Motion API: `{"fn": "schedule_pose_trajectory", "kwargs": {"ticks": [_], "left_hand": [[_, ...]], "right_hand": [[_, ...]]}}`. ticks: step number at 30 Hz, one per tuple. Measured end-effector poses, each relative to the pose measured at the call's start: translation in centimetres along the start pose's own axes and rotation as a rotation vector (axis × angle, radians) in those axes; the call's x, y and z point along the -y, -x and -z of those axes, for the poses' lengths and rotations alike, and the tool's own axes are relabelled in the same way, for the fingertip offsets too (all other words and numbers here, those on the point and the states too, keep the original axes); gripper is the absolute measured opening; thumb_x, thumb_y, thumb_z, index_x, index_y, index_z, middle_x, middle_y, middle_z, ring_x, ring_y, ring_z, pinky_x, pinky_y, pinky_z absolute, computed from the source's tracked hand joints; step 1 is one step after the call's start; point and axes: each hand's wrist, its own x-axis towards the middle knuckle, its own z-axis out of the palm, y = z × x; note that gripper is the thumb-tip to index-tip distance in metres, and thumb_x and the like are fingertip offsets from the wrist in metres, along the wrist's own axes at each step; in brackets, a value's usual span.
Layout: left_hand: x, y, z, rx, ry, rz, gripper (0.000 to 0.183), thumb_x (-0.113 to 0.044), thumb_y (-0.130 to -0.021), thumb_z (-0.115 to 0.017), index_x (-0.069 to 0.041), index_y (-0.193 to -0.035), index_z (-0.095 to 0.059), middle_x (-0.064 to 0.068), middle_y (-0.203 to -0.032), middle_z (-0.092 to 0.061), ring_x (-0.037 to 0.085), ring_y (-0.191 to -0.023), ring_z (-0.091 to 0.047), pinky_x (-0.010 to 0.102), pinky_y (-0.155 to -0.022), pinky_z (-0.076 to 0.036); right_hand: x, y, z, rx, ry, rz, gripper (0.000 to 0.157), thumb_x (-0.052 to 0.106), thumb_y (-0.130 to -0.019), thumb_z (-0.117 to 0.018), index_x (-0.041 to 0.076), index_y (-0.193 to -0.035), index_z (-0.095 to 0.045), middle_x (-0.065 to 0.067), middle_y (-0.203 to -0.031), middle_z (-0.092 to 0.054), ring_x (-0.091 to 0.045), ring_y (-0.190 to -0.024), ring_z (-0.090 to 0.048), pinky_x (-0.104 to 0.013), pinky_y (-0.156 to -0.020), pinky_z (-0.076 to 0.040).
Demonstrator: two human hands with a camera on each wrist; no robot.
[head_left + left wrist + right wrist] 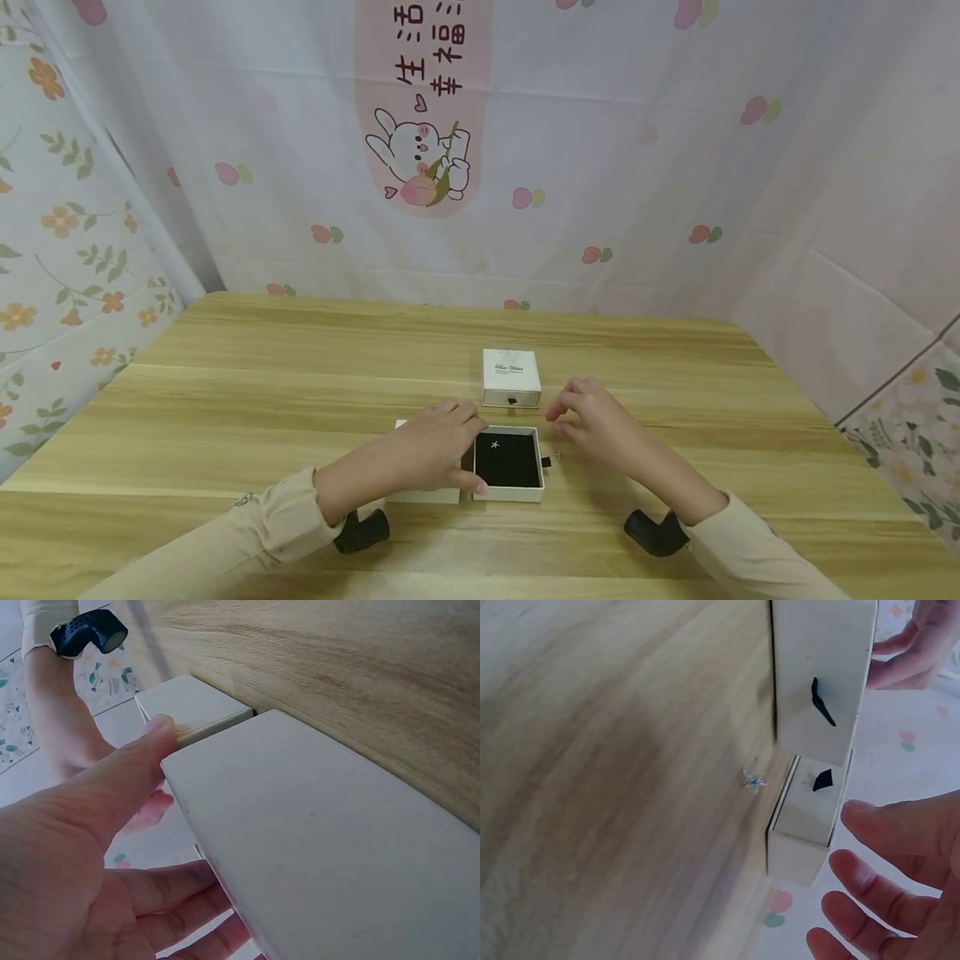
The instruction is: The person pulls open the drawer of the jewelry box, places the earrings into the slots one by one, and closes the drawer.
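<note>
A white drawer-style jewelry box stands at the table's front middle, its drawer [508, 494] slid out to the right of its white sleeve [423, 497]. On the drawer's black pad [513, 468] lies a small silver starfish-shaped earring [495, 445]. My left hand [431, 446] spans the box where drawer and sleeve meet, thumb on the near side, fingers on the far side. A second small star-shaped piece [754, 780] lies on the wood by the drawer's black pull tab [546, 462]. Just right of the drawer, my right hand [596, 425] hovers with loosely bent fingers, holding nothing.
Behind the drawer stands another white box [512, 375], closed, with dark lettering on top and a black tab in front. The wooden table [300, 375] reaches back to a printed curtain [600, 167]. Dark wrist-worn devices [363, 531] hang below both wrists.
</note>
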Motion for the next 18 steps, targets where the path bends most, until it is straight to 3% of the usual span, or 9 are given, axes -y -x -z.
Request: {"fn": "schedule_pose_trajectory", "kwargs": {"ticks": [5,18], "left_hand": [[0.0,0.0,0.0,0.008,0.008,0.007,0.071,-0.054,-0.077,-0.061,-0.005,-0.127,-0.050,0.006,-0.126,-0.050,0.022,-0.117,-0.044,0.038,-0.098,-0.039],[0.0,0.1,0.1,-0.007,-0.015,-0.005,0.071,-0.055,-0.076,-0.061,-0.005,-0.126,-0.051,0.006,-0.124,-0.051,0.022,-0.115,-0.046,0.035,-0.097,-0.041]], "right_hand": [[-0.3,0.4,-0.1,0.019,0.012,0.026,0.009,0.003,-0.076,-0.068,0.011,-0.079,-0.067,0.002,-0.083,-0.057,-0.018,-0.087,-0.051,-0.038,-0.081,-0.046],[-1.0,1.2,-0.2,0.165,-0.017,0.010,0.011,0.009,-0.076,-0.069,0.020,-0.077,-0.068,0.009,-0.080,-0.055,-0.009,-0.081,-0.047,-0.027,-0.070,-0.043]]}}
